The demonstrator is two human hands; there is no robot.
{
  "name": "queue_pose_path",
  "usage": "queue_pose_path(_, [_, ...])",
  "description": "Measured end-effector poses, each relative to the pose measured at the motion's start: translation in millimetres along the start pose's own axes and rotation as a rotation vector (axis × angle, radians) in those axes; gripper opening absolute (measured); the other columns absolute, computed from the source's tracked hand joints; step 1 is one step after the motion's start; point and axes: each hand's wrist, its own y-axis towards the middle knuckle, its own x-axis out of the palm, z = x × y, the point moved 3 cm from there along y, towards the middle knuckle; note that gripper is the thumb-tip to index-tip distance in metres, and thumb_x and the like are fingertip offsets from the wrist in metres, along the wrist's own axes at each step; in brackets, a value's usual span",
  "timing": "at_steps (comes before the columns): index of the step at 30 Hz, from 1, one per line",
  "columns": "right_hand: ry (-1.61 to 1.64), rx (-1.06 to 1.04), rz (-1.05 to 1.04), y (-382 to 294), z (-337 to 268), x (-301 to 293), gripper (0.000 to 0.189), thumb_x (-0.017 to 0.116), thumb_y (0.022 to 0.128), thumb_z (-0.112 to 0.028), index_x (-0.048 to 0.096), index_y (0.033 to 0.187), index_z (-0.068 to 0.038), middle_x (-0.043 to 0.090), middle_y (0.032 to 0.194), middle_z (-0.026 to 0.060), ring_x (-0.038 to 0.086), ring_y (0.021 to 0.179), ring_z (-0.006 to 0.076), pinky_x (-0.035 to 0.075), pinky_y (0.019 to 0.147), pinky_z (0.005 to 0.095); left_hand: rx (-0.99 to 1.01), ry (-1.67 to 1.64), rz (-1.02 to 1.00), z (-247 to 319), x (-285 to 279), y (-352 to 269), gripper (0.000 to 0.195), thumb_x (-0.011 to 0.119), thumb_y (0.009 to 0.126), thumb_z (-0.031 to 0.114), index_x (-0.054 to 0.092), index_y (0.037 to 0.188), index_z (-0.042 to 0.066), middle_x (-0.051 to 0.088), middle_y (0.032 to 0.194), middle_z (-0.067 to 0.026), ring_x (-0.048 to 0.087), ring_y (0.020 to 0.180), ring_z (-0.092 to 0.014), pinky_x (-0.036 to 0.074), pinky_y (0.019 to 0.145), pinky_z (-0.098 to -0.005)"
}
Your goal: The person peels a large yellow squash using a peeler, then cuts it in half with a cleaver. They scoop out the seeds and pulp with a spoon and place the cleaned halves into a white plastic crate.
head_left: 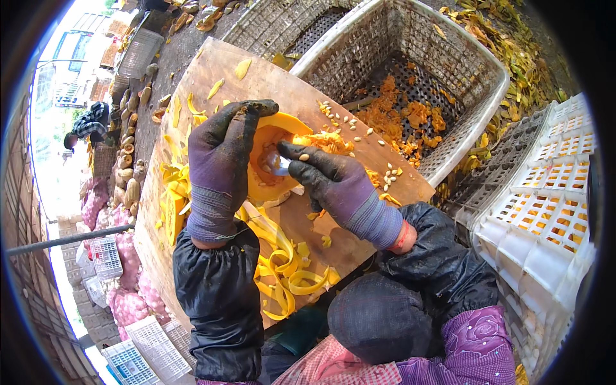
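Note:
My left hand (226, 159), in a dirty purple glove with dark palm coating, grips the left side of a hollowed piece of orange pumpkin (263, 190). In my gloved right hand (332, 178) is a shiny metal spoon (279, 164), its bowl inside the pumpkin's cavity. The fingers hide most of the spoon's handle. Stringy pumpkin pulp (327, 143) lies at the cavity's upper right edge. Loose pumpkin seeds (389, 177) are scattered on the wooden board (337, 240) under my hands. Long curled strips of peel (284, 269) rest on the board's near side.
A dirty plastic crate (481, 57) holding orange pulp stands beyond the board's right edge. White crates (544, 192) with orange pieces inside stack close on my right. Another person (89, 125) is in the far left background near several whole squashes (126, 168) and pink net sacks (127, 303).

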Motion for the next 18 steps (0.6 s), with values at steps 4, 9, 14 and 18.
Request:
queue_pose_path(4, [-0.271, -0.187, -0.055, -2.4, -2.2, -6.2, 0.039, 0.066, 0.100, -0.018, 0.063, 0.137, -0.008, 0.072, 0.123, 0.0050, 0.070, 0.093, 0.0106, 0.056, 0.082, 0.0260, -0.014, -0.002, 0.003, 0.6, 0.4, -0.4, 0.023, 0.057, 0.102, 0.011, 0.072, 0.111, -0.005, 0.074, 0.108, -0.0116, 0.068, 0.099, -0.017, 0.053, 0.092, -0.0299])
queue_pose_path(9, [-0.192, -0.331, 0.043, -3.1, 0.3, -12.3, 0.047, 0.063, 0.098, -0.022, 0.056, 0.145, -0.020, 0.072, 0.112, 0.0152, 0.073, 0.093, 0.0273, 0.057, 0.079, 0.0342, -0.006, 0.047, 0.002, -0.1, -0.4, -1.4, 0.022, 0.058, 0.100, 0.009, 0.073, 0.109, -0.004, 0.074, 0.106, -0.0107, 0.068, 0.097, -0.016, 0.053, 0.091, -0.0295])
queue_pose_path(14, [-1.007, -0.266, -0.193, 7.3, 12.6, -26.8, 0.046, 0.064, 0.098, -0.020, 0.056, 0.144, -0.016, 0.072, 0.101, 0.0109, 0.071, 0.082, 0.0283, 0.055, 0.070, 0.0349, 0.016, 0.072, -0.003, -1.2, 5.1, 1.6, 0.022, 0.058, 0.100, 0.010, 0.073, 0.108, -0.003, 0.075, 0.102, -0.0082, 0.068, 0.095, -0.014, 0.052, 0.089, -0.0277])
queue_pose_path(18, [-1.037, -0.291, -0.040, 15.6, 19.6, -39.1, 0.046, 0.061, 0.099, -0.026, 0.055, 0.144, -0.022, 0.073, 0.102, 0.0104, 0.072, 0.086, 0.0281, 0.056, 0.069, 0.0366, 0.047, 0.163, -0.024, 0.7, 7.1, 7.3, 0.023, 0.058, 0.099, 0.013, 0.074, 0.105, -0.002, 0.075, 0.099, -0.0066, 0.067, 0.093, -0.012, 0.051, 0.086, -0.0263])
